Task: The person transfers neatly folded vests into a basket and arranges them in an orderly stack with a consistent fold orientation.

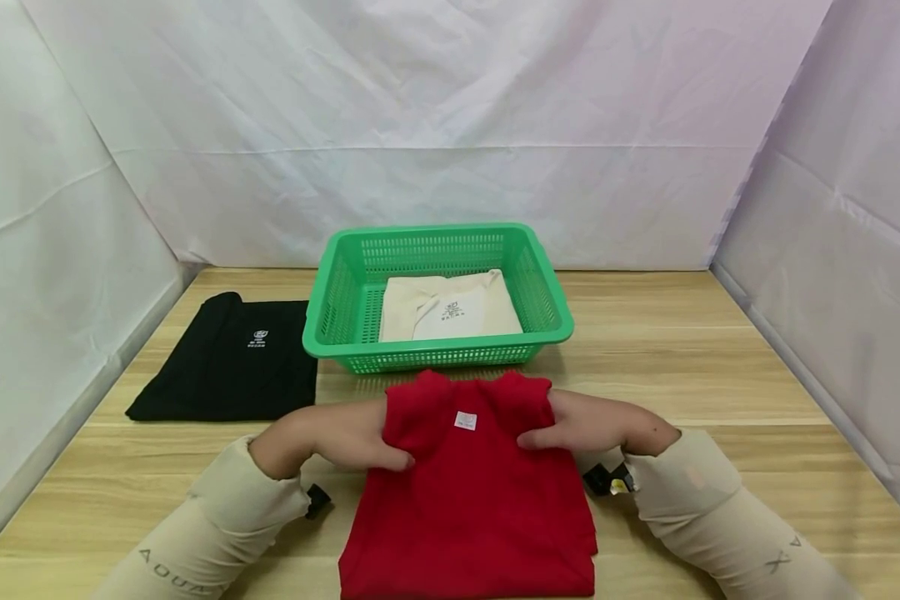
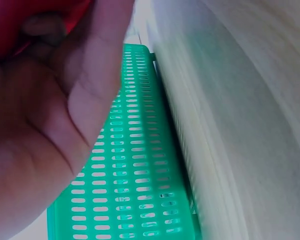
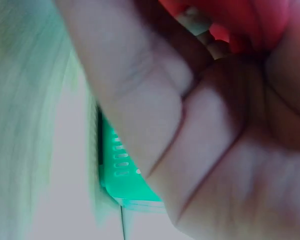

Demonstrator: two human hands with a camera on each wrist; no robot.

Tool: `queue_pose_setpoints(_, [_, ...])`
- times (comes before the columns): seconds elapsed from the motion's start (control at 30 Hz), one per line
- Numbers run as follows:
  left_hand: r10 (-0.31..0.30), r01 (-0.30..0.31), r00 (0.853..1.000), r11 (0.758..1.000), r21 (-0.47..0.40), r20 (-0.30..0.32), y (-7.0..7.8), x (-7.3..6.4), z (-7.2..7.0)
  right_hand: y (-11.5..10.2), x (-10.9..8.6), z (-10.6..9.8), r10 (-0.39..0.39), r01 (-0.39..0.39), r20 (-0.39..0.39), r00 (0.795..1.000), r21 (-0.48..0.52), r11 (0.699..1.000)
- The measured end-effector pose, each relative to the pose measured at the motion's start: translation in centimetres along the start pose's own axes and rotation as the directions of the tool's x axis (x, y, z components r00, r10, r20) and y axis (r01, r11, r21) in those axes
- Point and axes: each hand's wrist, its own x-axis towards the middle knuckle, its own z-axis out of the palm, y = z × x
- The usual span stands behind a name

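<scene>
Our left hand (image 1: 348,433) and right hand (image 1: 588,421) both grip the red cloth (image 1: 472,512), one at each far corner. Thumbs lie on top; the fingers go under and are mostly hidden in the head view, but the wrist views show them curled in red fabric. Where we hold it, the cloth bunches up into two rounded humps, with a small white label (image 1: 466,420) between them. The rest lies flat toward us on the wood table (image 1: 690,350).

Just beyond the humps we note a green basket (image 1: 435,345), its sides slotted; whether cloth and basket touch, we cannot tell. Inside lies a folded cream cloth (image 1: 405,310) with dark print on its pale middle. Left of the basket, a folded black cloth (image 1: 217,367) with a small white print lies flat. Both our forearms wear cream sleeves (image 1: 697,500), lettered in grey. White sheeting (image 1: 420,100) stands behind and to both sides.
</scene>
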Motion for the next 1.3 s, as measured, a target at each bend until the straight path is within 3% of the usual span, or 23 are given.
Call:
queue_pose_setpoints(0.13, [0.032,-0.033,0.999,0.999,-0.019,-0.019,0.0,-0.1,-0.3,-0.1,-0.1,-0.1,0.009,-0.008,-0.020,1.000,0.026,1.000])
queue_pose_setpoints(0.47, [0.002,-0.012,0.996,0.994,-0.106,-0.093,-0.1,0.0,-0.7,-0.2,0.0,-0.2,0.017,-0.012,-0.050,0.999,0.097,0.995])
queue_pose_setpoints(0.7, [0.009,-0.037,0.990,0.979,-0.202,-0.139,-0.2,0.1,-1.0,-0.2,0.0,-0.3,0.038,-0.026,-0.105,0.994,0.120,0.992])
queue_pose_setpoints(1.3, [0.048,-0.090,0.979,0.973,-0.211,-0.198,0.1,-0.2,-1.3,-0.7,-0.4,-0.8,0.040,-0.017,-0.134,0.990,0.171,0.985])
